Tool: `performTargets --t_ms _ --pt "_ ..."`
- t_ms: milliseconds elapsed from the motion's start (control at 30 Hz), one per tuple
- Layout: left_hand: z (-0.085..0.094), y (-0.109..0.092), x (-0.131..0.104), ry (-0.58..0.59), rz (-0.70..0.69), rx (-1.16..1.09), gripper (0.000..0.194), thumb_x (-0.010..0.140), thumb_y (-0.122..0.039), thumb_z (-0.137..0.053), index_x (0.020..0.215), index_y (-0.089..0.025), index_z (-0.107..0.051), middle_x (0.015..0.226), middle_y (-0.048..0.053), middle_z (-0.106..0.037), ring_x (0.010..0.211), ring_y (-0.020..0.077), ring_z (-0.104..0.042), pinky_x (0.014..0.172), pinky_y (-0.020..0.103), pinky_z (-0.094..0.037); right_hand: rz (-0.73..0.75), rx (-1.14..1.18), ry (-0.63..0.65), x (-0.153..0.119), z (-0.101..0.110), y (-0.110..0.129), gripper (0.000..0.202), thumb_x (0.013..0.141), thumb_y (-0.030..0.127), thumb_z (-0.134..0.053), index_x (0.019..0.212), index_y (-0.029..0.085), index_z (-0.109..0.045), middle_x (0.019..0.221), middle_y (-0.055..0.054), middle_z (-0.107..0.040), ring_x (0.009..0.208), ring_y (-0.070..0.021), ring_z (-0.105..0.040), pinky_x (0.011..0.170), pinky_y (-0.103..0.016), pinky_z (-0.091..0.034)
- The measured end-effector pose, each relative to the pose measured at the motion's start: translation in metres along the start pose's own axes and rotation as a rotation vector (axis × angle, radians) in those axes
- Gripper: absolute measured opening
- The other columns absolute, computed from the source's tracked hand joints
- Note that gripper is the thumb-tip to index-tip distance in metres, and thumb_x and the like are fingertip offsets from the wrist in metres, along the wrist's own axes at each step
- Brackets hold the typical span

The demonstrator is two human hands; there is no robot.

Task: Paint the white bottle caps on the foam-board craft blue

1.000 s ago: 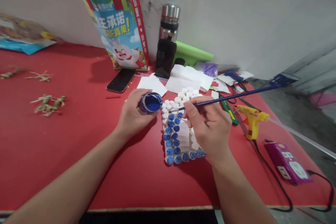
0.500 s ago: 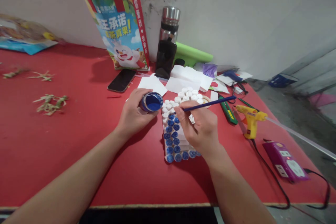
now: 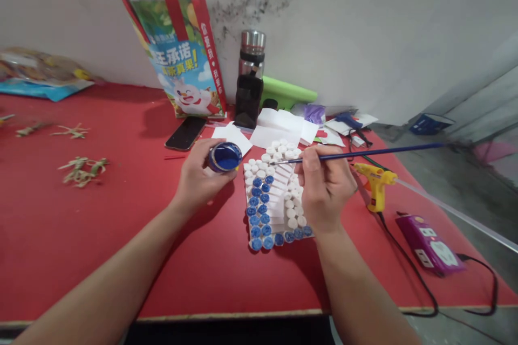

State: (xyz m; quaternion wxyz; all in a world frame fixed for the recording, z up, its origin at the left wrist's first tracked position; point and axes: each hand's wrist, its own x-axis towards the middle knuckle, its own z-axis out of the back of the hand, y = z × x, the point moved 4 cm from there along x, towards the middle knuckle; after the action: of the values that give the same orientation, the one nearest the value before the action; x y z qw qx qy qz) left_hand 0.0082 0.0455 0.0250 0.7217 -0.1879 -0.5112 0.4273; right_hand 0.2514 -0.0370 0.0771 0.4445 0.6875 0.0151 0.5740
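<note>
Just left of the board point(image 3: 277, 228), in the head view, an open jar point(image 3: 225, 157) of blue paint is clasped between the thumb and fingers of the left hand point(image 3: 196, 172). Beyond the board and to its left, a carrier bag point(image 3: 182, 64) is seen upright, its contents hidden by its printed side; beyond the board, the lower part of a steel bottle point(image 3: 253, 54) is covered by a black case point(image 3: 248, 99). Far left of the board, a plastic pack point(image 3: 40, 67) is cut off by the frame, its brownish contents hard to make out. Part of the board's right side is hidden by the right hand point(image 3: 327, 186), in whose closed fingers a brush point(image 3: 364, 152) is pinched. The bristles are held left of that grip, over the board's upper white discs point(image 3: 278, 146); whether these are touched cannot be told.
</note>
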Motion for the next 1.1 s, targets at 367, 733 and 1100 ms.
performTargets --t_ms 367,733,1100 --pt "-0.006 -0.011 0.042 -0.014 0.092 -0.163 0.066 0.068 -0.029 -0.099 0.130 -0.024 -0.075 0.130 0.012 -0.079 0.122 0.0365 -0.075 0.107 0.057 -0.064 -0.198 0.168 -0.133 0.010 -0.003 -0.022 0.024 0.111 0.045 -0.063 0.103 0.023 -0.068 0.076 0.004 -0.064 0.060 -0.0101 -0.059 0.060 -0.028 -0.052" --pt "-0.020 0.004 0.007 -0.030 -0.056 -0.091 0.054 0.081 -0.029 -0.092 0.129 -0.024 -0.069 0.135 0.012 -0.074 0.129 0.0342 -0.073 0.115 0.057 -0.059 -0.215 0.237 -0.113 0.007 -0.014 -0.006 0.024 0.113 0.045 -0.059 0.102 0.025 -0.062 0.074 0.005 -0.063 0.055 -0.0099 -0.058 0.056 -0.029 -0.050" --pt "-0.023 0.002 0.003 -0.044 -0.064 -0.079 0.062 0.083 -0.035 -0.092 0.137 -0.024 -0.066 0.141 0.014 -0.072 0.132 0.0362 -0.072 0.116 0.059 -0.058 -0.056 0.169 -0.083 0.035 -0.018 0.006 0.027 0.114 0.047 -0.057 0.095 0.027 -0.056 0.069 0.007 -0.054 0.052 -0.0093 -0.051 0.048 -0.027 -0.041"
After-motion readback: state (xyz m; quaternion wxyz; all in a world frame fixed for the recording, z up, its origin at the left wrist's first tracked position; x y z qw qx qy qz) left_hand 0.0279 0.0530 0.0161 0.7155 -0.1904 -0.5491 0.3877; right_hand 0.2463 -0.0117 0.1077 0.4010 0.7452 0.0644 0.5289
